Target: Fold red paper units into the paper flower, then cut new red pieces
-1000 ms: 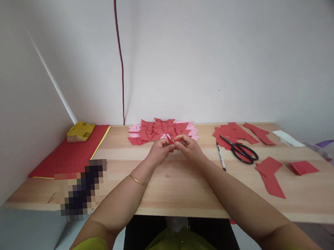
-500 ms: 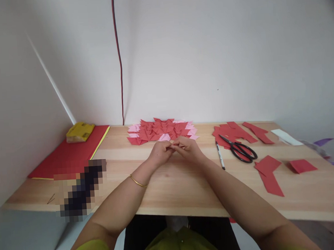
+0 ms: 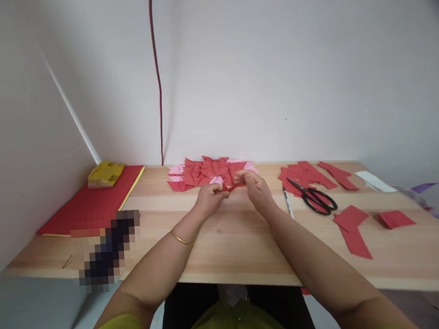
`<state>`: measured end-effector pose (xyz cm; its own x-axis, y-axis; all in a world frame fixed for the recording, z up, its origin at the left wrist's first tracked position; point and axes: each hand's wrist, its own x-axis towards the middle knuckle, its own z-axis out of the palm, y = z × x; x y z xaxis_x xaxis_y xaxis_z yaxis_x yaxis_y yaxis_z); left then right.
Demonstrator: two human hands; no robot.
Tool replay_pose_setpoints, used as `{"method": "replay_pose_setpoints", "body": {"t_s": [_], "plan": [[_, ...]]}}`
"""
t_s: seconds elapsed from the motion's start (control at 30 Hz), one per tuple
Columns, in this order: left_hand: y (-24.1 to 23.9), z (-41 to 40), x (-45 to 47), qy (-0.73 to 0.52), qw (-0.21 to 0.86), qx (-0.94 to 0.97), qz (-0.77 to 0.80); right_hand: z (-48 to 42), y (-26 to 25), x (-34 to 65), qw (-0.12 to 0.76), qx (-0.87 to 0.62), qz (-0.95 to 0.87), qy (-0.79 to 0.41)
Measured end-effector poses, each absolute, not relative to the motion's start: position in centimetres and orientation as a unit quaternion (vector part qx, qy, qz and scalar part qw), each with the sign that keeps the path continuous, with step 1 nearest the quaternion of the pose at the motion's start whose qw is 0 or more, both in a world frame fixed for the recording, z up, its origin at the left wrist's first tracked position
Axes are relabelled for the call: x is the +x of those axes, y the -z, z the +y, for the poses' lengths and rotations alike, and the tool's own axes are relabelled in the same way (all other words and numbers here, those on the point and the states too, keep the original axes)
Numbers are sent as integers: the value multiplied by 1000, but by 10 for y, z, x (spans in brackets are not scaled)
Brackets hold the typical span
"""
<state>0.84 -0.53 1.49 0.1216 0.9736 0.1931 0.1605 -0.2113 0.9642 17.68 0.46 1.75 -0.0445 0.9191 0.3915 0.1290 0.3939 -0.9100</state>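
My left hand (image 3: 210,201) is closed, with thumb and fingers pinching a small piece of folded red paper (image 3: 230,187). The paper sticks out to the right of its fingertips, a little above the table. My right hand (image 3: 257,188) is at the paper's right end, fingers stretched out and slightly bent toward the left; whether they touch the paper is hard to make out. Just behind both hands lies a group of folded red and pink paper pieces (image 3: 201,171), set close together in rows, with pointed ends standing up.
Black-handled scissors (image 3: 316,198) lie on red paper pieces (image 3: 298,172), beside a marker pen (image 3: 288,202). Further right are red scraps (image 3: 353,230), a folded red square (image 3: 397,218) and a white strip (image 3: 375,181). Red sheets (image 3: 84,205) bear a yellow packet (image 3: 106,174) on the left.
My right hand has moved slightly right and its fingers have loosened from the pinch beside my left hand. More of the folded red paper now shows between the hands.
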Motion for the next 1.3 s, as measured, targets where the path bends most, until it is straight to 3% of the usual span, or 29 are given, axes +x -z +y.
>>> {"method": "replay_pose_setpoints", "body": {"t_s": [0.07,0.17,0.27,0.53,0.67,0.87,0.97,1.3], "plan": [[-15,-6,10,-494,499,541,463,7,-15,177,554,-417,-608,-387],[-16,-7,13,-511,565,482,433,8,-13,176,491,-383,-641,-449],[-17,-9,13,-513,595,471,402,7,-12,176,447,-354,-684,-455],[-14,-8,12,-496,641,455,368,10,-7,179,455,-338,-667,-483],[-15,-9,14,-508,609,484,370,8,-10,176,454,-331,-671,-484],[-17,-9,13,-514,432,585,454,2,-9,167,480,-365,-674,-427],[-18,-10,13,-499,395,612,470,1,-6,164,488,-385,-675,-396],[-19,-11,17,-529,609,435,400,2,-8,167,479,-377,-698,-376]]}}
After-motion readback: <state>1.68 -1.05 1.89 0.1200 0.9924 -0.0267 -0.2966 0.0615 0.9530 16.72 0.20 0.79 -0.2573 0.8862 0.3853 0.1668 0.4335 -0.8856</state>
